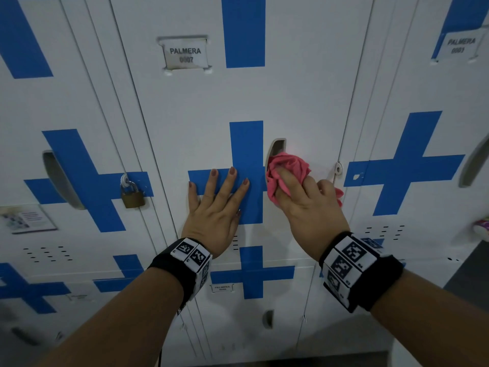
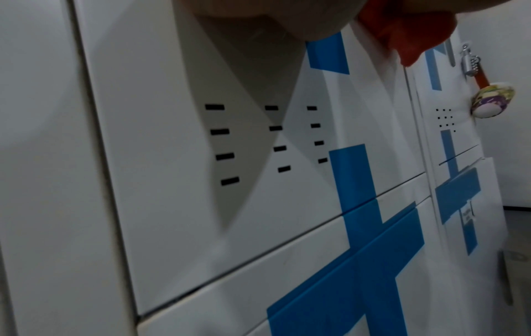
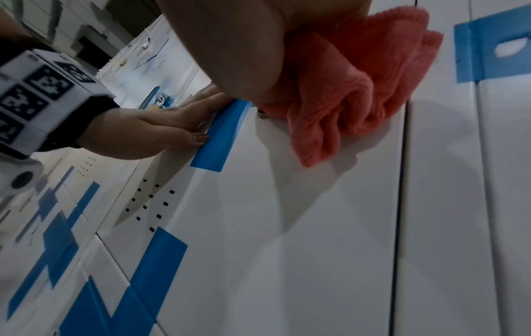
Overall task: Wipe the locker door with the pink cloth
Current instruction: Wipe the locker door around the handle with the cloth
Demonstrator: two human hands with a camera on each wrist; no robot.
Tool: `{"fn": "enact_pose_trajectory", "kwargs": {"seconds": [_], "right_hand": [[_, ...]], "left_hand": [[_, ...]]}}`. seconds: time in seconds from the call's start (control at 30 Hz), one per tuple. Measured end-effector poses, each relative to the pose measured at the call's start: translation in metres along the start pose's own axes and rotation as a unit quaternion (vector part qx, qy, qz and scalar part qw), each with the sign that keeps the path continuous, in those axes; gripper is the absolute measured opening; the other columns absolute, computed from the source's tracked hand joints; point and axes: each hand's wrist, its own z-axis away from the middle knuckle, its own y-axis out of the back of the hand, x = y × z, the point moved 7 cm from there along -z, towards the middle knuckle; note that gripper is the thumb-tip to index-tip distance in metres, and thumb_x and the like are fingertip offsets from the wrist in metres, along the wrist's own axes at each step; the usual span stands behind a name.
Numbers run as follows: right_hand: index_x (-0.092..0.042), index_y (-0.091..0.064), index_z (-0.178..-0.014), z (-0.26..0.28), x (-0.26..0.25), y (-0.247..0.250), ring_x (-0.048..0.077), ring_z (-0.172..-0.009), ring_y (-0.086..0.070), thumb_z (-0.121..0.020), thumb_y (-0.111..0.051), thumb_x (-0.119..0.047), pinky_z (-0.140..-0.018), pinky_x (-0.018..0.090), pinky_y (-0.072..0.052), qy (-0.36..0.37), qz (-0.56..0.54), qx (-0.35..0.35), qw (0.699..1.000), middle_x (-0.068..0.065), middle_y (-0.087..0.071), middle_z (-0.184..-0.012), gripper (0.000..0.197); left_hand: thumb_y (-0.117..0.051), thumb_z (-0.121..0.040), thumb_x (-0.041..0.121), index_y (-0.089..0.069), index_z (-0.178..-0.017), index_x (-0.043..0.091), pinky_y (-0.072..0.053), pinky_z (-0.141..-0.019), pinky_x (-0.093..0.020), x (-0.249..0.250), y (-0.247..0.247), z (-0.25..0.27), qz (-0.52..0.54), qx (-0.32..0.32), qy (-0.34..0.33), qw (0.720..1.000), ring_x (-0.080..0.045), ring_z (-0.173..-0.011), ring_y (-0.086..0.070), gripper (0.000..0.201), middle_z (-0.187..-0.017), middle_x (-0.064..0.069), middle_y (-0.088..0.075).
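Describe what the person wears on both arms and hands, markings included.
Both forearms are bare, without sleeves. Each wrist carries a black band faced with white blocks printed with black square codes. The left hand has dark reddish-brown polish on its fingers' nails. The right hand shows no rings; its nails are hidden.

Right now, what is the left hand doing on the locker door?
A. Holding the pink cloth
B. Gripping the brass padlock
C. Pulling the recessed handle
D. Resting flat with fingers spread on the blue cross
D. The left hand lies flat, fingers spread, on the blue cross of the locker door, while the right hand grips the pink cloth by the recessed handle.
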Motion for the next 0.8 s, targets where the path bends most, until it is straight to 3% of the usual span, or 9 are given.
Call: {"fn": "enact_pose_trajectory", "kwargs": {"seconds": [0.13, 0.33, 0.47, 0.63, 0.7, 0.8], "right_hand": [[-0.01, -0.062, -0.119, -0.001, -0.008, -0.001, 0.034, -0.092, -0.05, -0.074, -0.043, -0.01, -0.072, 0.044, -0.04, -0.001, 0.022, -0.048, 0.999, 0.009, -0.041, -0.143, 0.048], [-0.009, -0.067, -0.108, -0.004, -0.017, -0.001, 0.032, -0.093, -0.049, -0.074, -0.042, -0.014, -0.072, 0.043, -0.04, -0.006, 0.058, -0.115, 0.992, 0.01, -0.048, -0.135, 0.043], [-0.009, -0.069, -0.105, -0.005, -0.018, 0.0, 0.033, -0.091, -0.051, -0.073, -0.046, -0.015, -0.071, 0.043, -0.04, -0.018, 0.06, -0.14, 0.988, 0.012, -0.051, -0.129, 0.04], [-0.01, -0.072, -0.085, -0.013, -0.019, 0.007, 0.032, -0.085, -0.051, -0.068, -0.045, -0.012, -0.069, 0.042, -0.04, -0.008, 0.07, -0.168, 0.983, 0.01, -0.056, -0.117, 0.032], [-0.011, -0.072, -0.086, -0.017, -0.02, 0.012, 0.031, -0.089, -0.052, -0.07, -0.04, -0.012, -0.069, 0.041, -0.039, 0.003, 0.079, -0.18, 0.98, 0.008, -0.056, -0.117, 0.035], [-0.013, -0.067, -0.102, -0.023, -0.023, 0.016, 0.031, -0.103, -0.047, -0.08, -0.035, -0.012, -0.074, 0.04, -0.035, 0.032, 0.1, -0.209, 0.972, 0.007, -0.047, -0.127, 0.038]], "left_hand": [[-0.032, -0.091, 0.035, -0.015, -0.148, 0.025, 0.013, -0.111, -0.053, 0.0, 0.001, 0.0, -0.001, -0.002, 0.001, 1.0, -0.026, -0.145, 0.015, 0.06, -0.156, -0.002, -0.002], [-0.033, -0.091, 0.035, -0.015, -0.148, 0.024, 0.012, -0.111, -0.053, 0.001, 0.001, 0.0, 0.0, -0.001, 0.003, 1.0, -0.025, -0.144, 0.018, 0.061, -0.156, -0.003, -0.008], [-0.032, -0.091, 0.035, -0.015, -0.148, 0.024, 0.012, -0.111, -0.053, 0.001, 0.001, 0.0, 0.001, 0.0, 0.001, 1.0, -0.027, -0.145, 0.013, 0.061, -0.156, -0.003, -0.004], [-0.033, -0.091, 0.035, -0.014, -0.149, 0.024, 0.007, -0.11, -0.055, 0.0, 0.001, 0.0, 0.004, -0.002, -0.001, 1.0, -0.027, -0.145, 0.013, 0.062, -0.156, -0.003, -0.005], [-0.033, -0.092, 0.035, -0.012, -0.149, 0.025, 0.01, -0.11, -0.054, 0.0, 0.0, 0.0, 0.004, -0.001, -0.002, 1.0, -0.025, -0.144, 0.019, 0.062, -0.157, -0.002, -0.002], [-0.033, -0.091, 0.035, -0.006, -0.149, 0.026, 0.011, -0.11, -0.054, 0.0, 0.0, 0.001, 0.002, 0.001, -0.005, 1.0, -0.024, -0.143, 0.022, 0.064, -0.156, -0.001, 0.005]]}}
